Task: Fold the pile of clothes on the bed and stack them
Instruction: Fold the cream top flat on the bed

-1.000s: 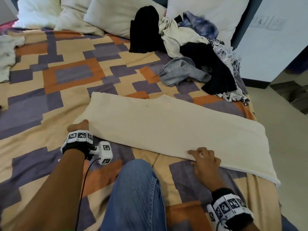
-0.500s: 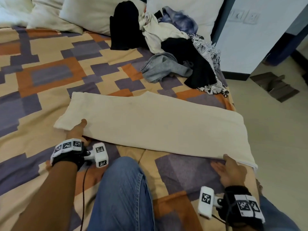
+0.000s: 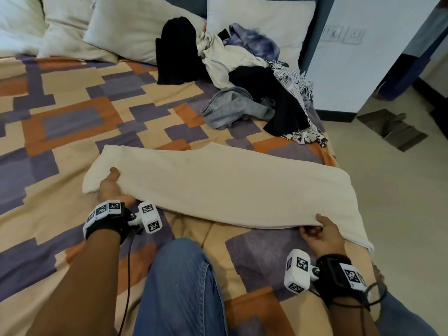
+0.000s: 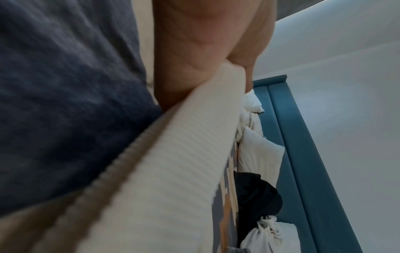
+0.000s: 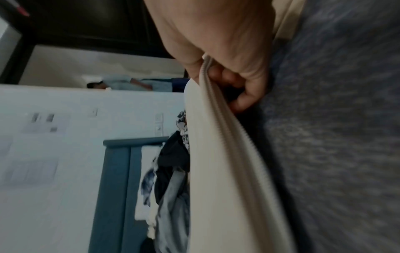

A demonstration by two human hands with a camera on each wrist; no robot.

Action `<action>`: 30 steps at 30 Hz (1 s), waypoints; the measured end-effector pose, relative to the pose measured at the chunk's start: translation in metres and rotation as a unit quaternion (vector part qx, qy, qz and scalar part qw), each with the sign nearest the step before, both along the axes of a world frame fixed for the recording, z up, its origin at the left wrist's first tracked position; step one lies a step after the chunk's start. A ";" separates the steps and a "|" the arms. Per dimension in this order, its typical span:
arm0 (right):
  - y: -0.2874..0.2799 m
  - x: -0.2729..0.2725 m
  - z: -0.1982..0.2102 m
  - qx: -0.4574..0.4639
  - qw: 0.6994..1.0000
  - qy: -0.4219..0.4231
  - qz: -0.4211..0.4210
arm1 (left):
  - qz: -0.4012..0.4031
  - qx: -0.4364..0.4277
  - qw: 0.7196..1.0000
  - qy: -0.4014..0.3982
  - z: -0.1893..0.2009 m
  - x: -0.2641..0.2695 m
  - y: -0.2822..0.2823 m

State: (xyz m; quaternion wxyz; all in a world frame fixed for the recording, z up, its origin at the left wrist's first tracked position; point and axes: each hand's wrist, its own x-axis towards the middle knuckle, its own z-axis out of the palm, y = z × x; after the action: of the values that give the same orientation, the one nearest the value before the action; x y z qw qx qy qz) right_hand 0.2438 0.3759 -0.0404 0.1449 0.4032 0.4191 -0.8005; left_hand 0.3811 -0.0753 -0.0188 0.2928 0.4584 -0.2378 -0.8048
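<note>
Cream towel spans between left hand and right hand, each grip pinching its near edge.

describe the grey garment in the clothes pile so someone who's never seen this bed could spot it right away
Start at the clothes pile heaped against the pillows on the bed's far right. The grey garment is the crumpled piece at the pile's near-left edge, spilling onto the patterned bedspread. It is the only plain grey item, flanked by black clothes and a black-and-white print.

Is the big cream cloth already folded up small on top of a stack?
No, the cream cloth lies stretched long across the bed, both hands gripping its near edge.
</note>
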 end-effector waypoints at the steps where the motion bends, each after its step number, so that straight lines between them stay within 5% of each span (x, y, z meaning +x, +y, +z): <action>1: -0.005 0.002 0.000 0.009 1.000 0.012 0.007 | 0.019 -0.004 1.000 0.004 0.006 -0.002 -0.002; 7: -0.040 0.007 -0.003 0.038 0.994 0.084 0.060 | 0.097 -0.062 0.992 0.053 0.054 -0.001 -0.036; 11: -0.086 0.022 0.013 -0.032 0.973 0.141 0.181 | 0.175 -0.117 0.976 0.059 0.071 0.024 -0.092; 14: -0.126 0.044 0.029 -0.086 0.948 0.097 0.291 | 0.189 -0.142 0.970 0.061 0.081 0.044 -0.120; 17: -0.137 0.070 0.039 -0.022 0.889 0.024 0.457 | 0.147 -0.178 0.969 0.085 0.103 0.050 -0.116; 20: -0.119 0.085 0.049 0.065 0.820 0.043 0.567 | 0.079 -0.226 0.966 0.094 0.127 0.038 -0.087; 23: -0.101 0.077 0.045 0.167 0.830 0.193 0.495 | -0.017 -0.270 0.957 0.104 0.152 0.017 -0.050; 24: -0.098 0.067 0.038 0.240 0.812 0.273 0.456 | -0.057 -0.280 0.952 0.106 0.161 0.009 -0.036; 25: -0.093 0.055 0.030 0.338 0.760 0.356 0.426 | -0.100 -0.290 0.946 0.108 0.170 0.000 -0.020; 26: -0.090 0.046 0.022 0.429 0.676 0.416 0.432 | -0.129 -0.297 0.940 0.111 0.177 -0.009 -0.006; 29: -0.078 0.040 -0.010 0.563 0.389 0.369 0.629 | -0.192 -0.342 0.912 0.124 0.200 -0.044 0.060; 30: -0.073 0.042 -0.017 0.550 0.337 0.372 0.667 | -0.212 -0.362 0.901 0.106 0.204 -0.056 0.088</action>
State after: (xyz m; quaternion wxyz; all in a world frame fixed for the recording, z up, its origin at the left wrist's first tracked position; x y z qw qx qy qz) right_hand 0.2863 0.3029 -0.0573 0.2055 -0.3618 0.9046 -0.0927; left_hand 0.3254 0.0126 0.1850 0.2845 0.1712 -0.5719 -0.7501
